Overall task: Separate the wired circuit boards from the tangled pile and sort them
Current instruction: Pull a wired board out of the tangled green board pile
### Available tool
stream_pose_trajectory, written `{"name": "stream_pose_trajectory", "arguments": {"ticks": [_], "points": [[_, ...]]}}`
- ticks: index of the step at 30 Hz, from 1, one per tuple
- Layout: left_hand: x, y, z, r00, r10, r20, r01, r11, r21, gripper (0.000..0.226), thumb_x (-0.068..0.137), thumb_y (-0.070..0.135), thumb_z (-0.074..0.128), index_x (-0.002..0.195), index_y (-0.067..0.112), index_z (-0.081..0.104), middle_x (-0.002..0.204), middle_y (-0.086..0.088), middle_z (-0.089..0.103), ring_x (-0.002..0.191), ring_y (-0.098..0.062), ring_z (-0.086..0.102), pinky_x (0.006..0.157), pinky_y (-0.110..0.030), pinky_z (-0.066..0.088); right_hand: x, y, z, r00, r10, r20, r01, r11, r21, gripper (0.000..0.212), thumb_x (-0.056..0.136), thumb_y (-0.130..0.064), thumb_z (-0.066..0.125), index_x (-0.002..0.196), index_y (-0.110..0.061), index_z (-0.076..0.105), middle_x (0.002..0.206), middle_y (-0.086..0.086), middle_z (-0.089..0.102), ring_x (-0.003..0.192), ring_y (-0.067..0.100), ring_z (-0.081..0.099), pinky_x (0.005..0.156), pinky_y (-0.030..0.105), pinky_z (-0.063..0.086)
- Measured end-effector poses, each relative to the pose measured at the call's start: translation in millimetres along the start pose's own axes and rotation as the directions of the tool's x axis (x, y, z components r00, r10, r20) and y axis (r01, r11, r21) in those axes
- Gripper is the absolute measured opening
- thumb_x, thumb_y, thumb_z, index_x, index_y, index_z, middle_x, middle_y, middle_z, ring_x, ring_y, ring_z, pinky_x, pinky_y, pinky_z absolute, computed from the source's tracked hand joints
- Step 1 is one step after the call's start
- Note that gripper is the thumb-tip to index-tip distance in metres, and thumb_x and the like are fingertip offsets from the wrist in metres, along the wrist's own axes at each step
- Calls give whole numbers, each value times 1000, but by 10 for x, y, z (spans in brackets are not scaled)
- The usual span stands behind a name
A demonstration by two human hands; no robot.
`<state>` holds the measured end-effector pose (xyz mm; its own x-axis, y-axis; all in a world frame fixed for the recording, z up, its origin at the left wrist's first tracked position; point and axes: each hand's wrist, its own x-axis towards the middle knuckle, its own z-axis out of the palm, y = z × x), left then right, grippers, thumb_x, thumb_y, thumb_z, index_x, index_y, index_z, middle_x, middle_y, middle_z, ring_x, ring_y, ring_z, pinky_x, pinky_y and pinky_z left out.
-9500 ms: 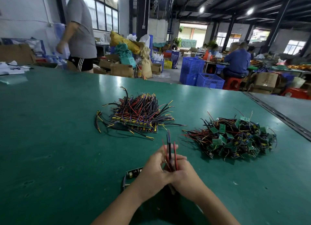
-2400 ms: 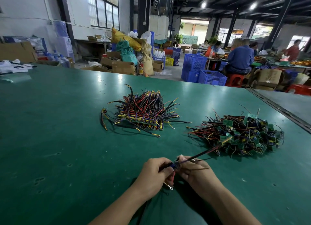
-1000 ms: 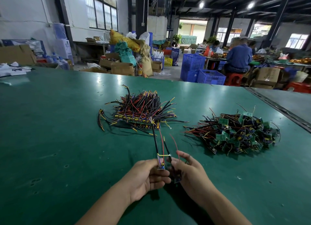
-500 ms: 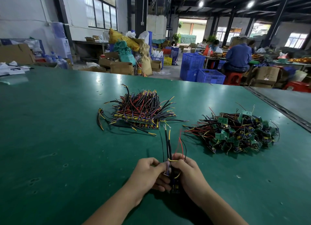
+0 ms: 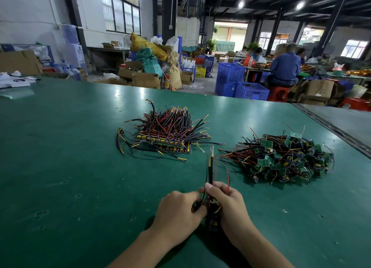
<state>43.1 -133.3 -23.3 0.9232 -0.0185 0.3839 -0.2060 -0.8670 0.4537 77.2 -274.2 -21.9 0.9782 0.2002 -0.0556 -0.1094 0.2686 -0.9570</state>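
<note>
Near the front of the green table, my left hand and my right hand meet around one wired circuit board. Its black, yellow and red wires stick up between my fingers, and both hands grip the bundle. The board itself is mostly hidden between my palms. Beyond my hands to the left lies the sorted stack of boards with wires fanned away from me. To the right sits the tangled pile of green boards and loose wires.
A metal seam runs along the table's right side. Papers lie at the far left corner. Past the far edge stand cardboard boxes, blue crates and seated workers.
My hands have drawn closer round the board and its wires now stand gathered straighter. Over the earlier frames the board was pulled from the tangled pile toward me.
</note>
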Motion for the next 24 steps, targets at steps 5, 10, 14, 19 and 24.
{"name": "stream_pose_trajectory", "arguments": {"ticks": [5,10,14,19,24], "points": [[23,51,-70,993,-117,-28,94,897,-432,22,72,42,52,86,28,61,82,13,58,80,-5,55,70,-26,44,-13,-39,7,993,-111,37,112,993,-32,22,65,-32,80,76,-16,70,74,9,67,66,19,60,66,33,47],[47,145,-188,981,-68,183,190,558,-808,58,64,48,71,115,22,57,108,1,65,101,-10,62,92,-26,46,-32,-40,69,953,-189,236,232,958,-170,10,74,-14,81,75,-16,72,68,-1,65,62,8,58,59,19,48],[2,194,-111,961,-18,275,249,487,-837,72,58,27,83,123,14,53,112,-1,65,102,-8,64,90,-26,51,-48,-52,78,898,-163,410,312,891,-329,12,77,-18,69,89,-17,65,77,-8,67,75,5,61,69,24,50],[66,205,-79,978,-194,78,174,548,-818,13,90,22,66,101,15,70,96,5,74,94,-5,68,78,-11,47,-71,-50,94,892,-116,436,358,771,-526,32,74,-15,70,104,-23,65,92,-3,72,87,12,68,79,35,56],[174,186,-141,891,-428,151,228,134,-964,28,102,27,39,94,2,46,68,-3,70,73,-20,72,63,-26,56,-100,-43,88,898,-132,420,426,505,-751,50,71,-64,66,87,-18,62,76,0,62,67,8,53,66,33,45]]}}
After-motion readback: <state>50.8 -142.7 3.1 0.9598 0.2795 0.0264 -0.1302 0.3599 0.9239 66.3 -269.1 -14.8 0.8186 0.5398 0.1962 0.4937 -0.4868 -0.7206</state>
